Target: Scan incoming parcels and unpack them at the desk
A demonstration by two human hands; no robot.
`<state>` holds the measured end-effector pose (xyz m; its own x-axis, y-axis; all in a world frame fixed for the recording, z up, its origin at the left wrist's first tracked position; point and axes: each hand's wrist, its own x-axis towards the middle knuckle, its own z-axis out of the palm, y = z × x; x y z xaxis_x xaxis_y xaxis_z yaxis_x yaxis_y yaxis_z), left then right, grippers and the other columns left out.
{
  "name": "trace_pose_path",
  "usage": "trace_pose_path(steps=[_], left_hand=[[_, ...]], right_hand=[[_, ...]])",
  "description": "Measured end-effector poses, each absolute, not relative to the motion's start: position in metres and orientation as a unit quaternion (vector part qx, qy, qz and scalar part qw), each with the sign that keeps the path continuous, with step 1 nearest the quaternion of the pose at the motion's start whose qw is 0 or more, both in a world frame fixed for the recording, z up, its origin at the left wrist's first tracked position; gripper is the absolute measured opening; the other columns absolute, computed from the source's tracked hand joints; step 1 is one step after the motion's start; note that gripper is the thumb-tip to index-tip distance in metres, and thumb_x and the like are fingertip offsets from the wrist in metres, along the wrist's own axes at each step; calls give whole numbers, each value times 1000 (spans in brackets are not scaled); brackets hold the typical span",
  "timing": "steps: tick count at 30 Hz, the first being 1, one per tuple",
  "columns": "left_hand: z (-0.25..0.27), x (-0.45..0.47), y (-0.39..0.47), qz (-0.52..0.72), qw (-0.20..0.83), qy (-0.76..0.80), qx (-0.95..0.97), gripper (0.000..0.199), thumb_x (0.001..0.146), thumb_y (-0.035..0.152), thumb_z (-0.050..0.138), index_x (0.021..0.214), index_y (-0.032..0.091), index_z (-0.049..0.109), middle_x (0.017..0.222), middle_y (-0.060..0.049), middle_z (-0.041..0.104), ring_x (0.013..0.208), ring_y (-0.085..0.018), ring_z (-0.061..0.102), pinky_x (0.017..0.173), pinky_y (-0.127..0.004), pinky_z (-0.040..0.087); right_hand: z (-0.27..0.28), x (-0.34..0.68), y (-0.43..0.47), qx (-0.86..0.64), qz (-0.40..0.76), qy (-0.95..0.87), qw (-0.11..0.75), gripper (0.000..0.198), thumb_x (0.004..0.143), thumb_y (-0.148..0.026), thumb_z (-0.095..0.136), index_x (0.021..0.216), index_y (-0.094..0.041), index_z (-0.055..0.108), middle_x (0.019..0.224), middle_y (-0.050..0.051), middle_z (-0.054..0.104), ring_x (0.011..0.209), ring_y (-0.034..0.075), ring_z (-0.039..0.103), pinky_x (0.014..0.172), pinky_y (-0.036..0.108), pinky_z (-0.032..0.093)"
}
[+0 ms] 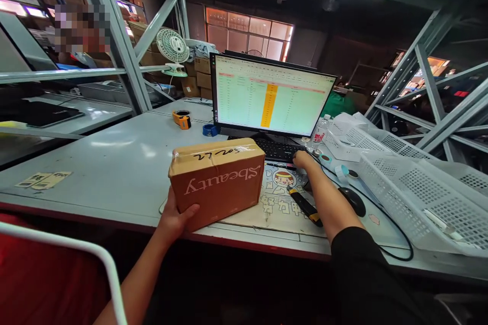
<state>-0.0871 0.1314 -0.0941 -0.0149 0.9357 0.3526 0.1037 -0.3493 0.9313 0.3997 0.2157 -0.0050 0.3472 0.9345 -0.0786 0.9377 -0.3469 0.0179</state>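
My left hand (176, 219) grips the lower left edge of a brown cardboard box (219, 188), thumb on its front face. The box stands on the table's front part, with upside-down "Sbeauty" lettering, clear tape and handwritten marks on top. My right hand (303, 159) is at the right end of the black keyboard (277, 149), with its fingers curled. A dark pen-like stick (280, 166) lies just left of these fingers and reaches them; whether they hold it is unclear. A yellow-and-black utility knife (305, 206) lies on a printed cardboard mat (267, 216) beneath my right forearm.
A monitor (272, 94) stands behind the keyboard. An orange tape roll (182, 120) and a blue roll (210, 130) lie to its left. White plastic baskets (419, 198), a black mouse (353, 201) with its cable and a bottle (320, 131) stand right. A person is at far left.
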Motion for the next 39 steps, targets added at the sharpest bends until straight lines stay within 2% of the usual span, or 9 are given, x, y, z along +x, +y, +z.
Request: trace_pose_path(steps=[3,6,14,18,24,28,31,35,39], left_hand=[[-90,-88,133,562,364,430,606,96,65,75,85,136,18,55,125,-15,67,123,-40,64,107,-54,54],[-89,-89,134,564,349,427,615,94,65,74,85,134,17,56,123,-16,67,124,-41,63,109,-54,53],[-92,-90,134,561,362,418,616,99,69,73,84,143,16,51,128,-19,66,131,-43,60,113,-55,51],[-87,-87,132,570,358,418,609,101,68,76,83,144,17,52,125,-18,68,130,-43,62,112,-54,52],[-90,-89,134,568,356,415,615,103,68,75,84,146,16,51,133,-20,66,133,-43,60,112,-54,52],[-93,-90,134,572,360,418,606,105,71,74,83,152,16,46,140,-22,64,138,-44,57,115,-54,51],[-94,-91,135,566,371,422,604,109,69,74,84,153,16,45,145,-23,61,139,-45,57,115,-53,51],[-94,-94,138,553,380,425,608,113,67,75,85,153,15,42,147,-24,59,140,-45,56,115,-54,50],[-89,-90,134,558,370,424,610,111,67,77,84,151,15,46,143,-23,62,137,-44,58,114,-54,51]], right_hand=[[-7,398,219,818,-34,573,47,41,104,-42,66,136,-16,66,139,14,66,125,28,66,107,52,55],[-7,391,221,814,-42,576,64,46,103,-39,69,143,-19,62,144,13,63,128,29,64,109,54,54],[-3,379,209,795,-16,605,46,46,105,-43,64,144,-19,61,144,14,63,129,29,64,111,54,52],[-7,382,207,782,-4,623,24,49,105,-44,64,146,-19,59,152,15,57,137,31,57,115,56,47],[-16,369,212,775,5,631,17,43,104,-42,66,139,-19,64,158,13,52,145,33,50,120,59,41],[-14,362,215,786,-1,618,12,43,104,-45,65,136,-16,65,144,14,63,132,30,61,114,55,48],[-8,359,217,795,-11,606,-2,48,105,-47,62,144,-18,60,139,13,65,125,28,65,109,54,52],[-2,353,207,784,-16,621,-26,49,107,-42,58,149,-16,57,143,15,64,129,29,64,110,51,51],[-6,349,183,752,-17,658,-43,45,103,-28,58,147,-16,61,149,17,62,136,28,60,114,37,45]])
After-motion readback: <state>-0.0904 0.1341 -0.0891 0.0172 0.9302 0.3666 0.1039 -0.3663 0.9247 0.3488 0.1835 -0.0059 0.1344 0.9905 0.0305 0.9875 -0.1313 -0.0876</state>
